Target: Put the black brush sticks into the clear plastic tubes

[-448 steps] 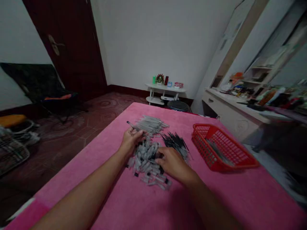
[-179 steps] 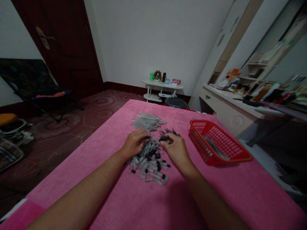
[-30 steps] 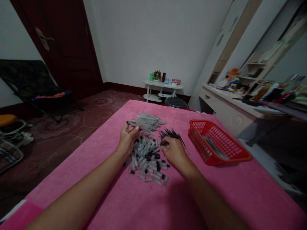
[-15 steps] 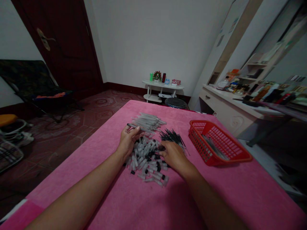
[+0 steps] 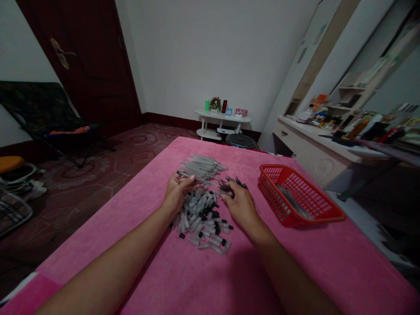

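My left hand point(image 5: 176, 192) is closed on a slim clear pen barrel with a black end, which points right over the heap. My right hand point(image 5: 241, 203) is pinched around a small dark piece, too blurred to name surely, in front of the pile of thin black-tipped pen parts point(image 5: 241, 181). Between and below my hands lies a heap of clear and black pen caps point(image 5: 200, 214). Behind them several clear pen barrels point(image 5: 203, 165) lie side by side in a loose stack.
A red plastic basket point(image 5: 278, 210) holding several pens point(image 5: 295, 201) stands to the right on the pink tablecloth point(image 5: 203, 284). Past the table are a round black stool point(image 5: 240, 140) and a small white stand point(image 5: 223, 116). A cluttered dresser point(image 5: 315, 144) is at the right.
My right hand has moved slightly up and right, from the edge of the cap heap to over the black-tipped parts. My left hand has shifted a little, its barrel now pointing toward my right hand.
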Motion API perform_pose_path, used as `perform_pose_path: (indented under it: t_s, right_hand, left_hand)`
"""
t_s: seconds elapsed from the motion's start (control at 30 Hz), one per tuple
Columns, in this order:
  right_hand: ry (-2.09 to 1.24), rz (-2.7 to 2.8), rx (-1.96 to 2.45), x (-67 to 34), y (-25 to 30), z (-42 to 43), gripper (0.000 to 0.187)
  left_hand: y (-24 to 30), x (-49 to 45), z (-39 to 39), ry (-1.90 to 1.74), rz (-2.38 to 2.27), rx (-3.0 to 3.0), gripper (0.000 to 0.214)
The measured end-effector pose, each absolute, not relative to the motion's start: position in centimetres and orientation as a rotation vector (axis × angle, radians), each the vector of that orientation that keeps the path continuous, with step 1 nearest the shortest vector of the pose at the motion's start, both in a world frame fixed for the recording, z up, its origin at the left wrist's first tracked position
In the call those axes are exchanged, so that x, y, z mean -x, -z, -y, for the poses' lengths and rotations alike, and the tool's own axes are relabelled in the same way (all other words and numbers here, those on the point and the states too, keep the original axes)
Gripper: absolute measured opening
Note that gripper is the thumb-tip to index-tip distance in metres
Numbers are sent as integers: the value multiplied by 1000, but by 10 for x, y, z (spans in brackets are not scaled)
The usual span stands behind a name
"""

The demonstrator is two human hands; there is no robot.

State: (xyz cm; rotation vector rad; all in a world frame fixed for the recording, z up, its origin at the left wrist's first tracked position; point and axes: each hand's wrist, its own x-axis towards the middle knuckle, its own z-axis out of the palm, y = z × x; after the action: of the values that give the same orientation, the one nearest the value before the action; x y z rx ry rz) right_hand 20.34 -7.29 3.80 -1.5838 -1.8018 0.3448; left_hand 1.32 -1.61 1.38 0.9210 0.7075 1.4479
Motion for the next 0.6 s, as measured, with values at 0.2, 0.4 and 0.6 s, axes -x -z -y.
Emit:
perform_pose_path:
  t_s: [0.2,0.4,0.6]
  right_hand:
    - [-299,1792,1535,-200,-43,74,15]
    - [-256,1813,1492,-198,-45,75,12]
    - [-223,1833,1466,-198,-50,77,11]
  left_hand:
    - [-15,-15,18,-1444,-732,-927,36]
    - [-17,-16,21,-1393,-726,-950,37]
    - [-21,-19,25,-1306,-676,-903,35]
